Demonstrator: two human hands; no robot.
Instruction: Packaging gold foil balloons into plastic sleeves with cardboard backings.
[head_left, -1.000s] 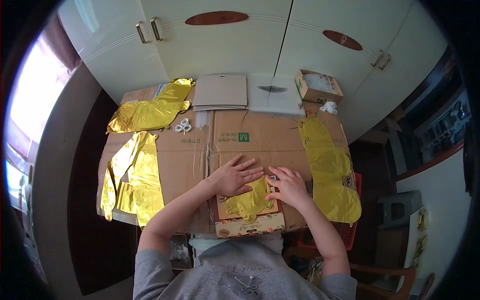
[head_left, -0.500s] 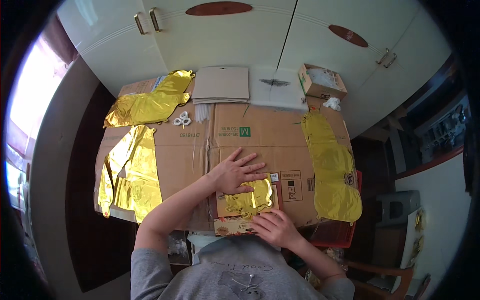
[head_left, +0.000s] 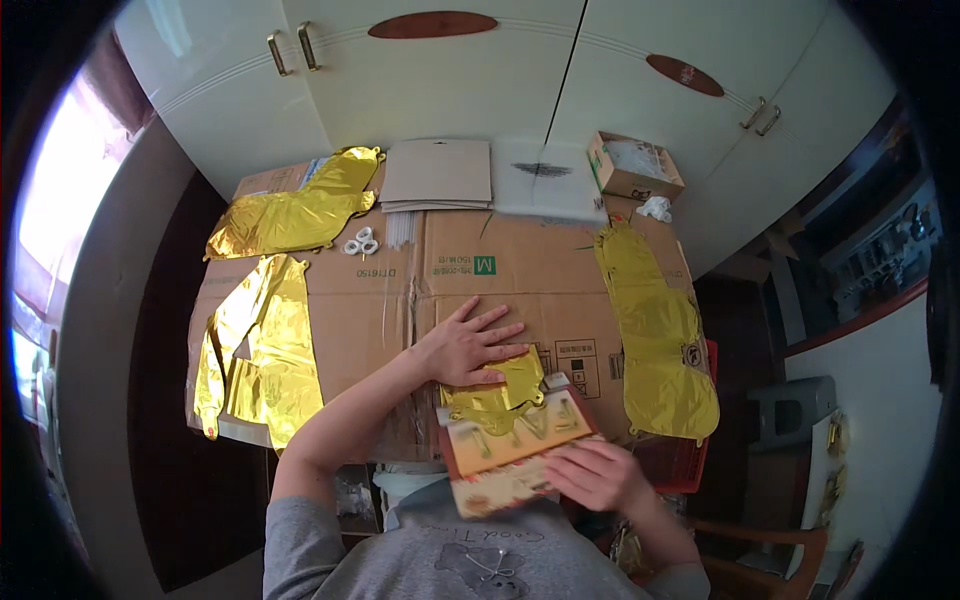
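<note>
My left hand [head_left: 472,347] lies flat with fingers spread, its palm and fingertips over a small folded gold foil balloon [head_left: 510,378]. Partly under the foil is a printed card [head_left: 535,430] with a reddish border and gold shapes on it. My right hand [head_left: 597,475] has its fingers over the card's right near edge, gripping it; the thumb is hidden and motion blurs the card. The card juts past the near edge of the cardboard-covered table [head_left: 370,330], slanting.
Large flat gold foil balloons lie on the left [head_left: 283,350], far left [head_left: 290,212] and right [head_left: 655,335]. White ribbon rolls [head_left: 361,242], a stack of grey-brown boards [head_left: 437,172], a clear plastic sheet [head_left: 555,190] and a small open box [head_left: 640,165] sit toward the cabinets.
My right hand has pulled the card toward me and to the right, turning it. More of the card shows from under the foil. My left hand stays on the foil balloon.
</note>
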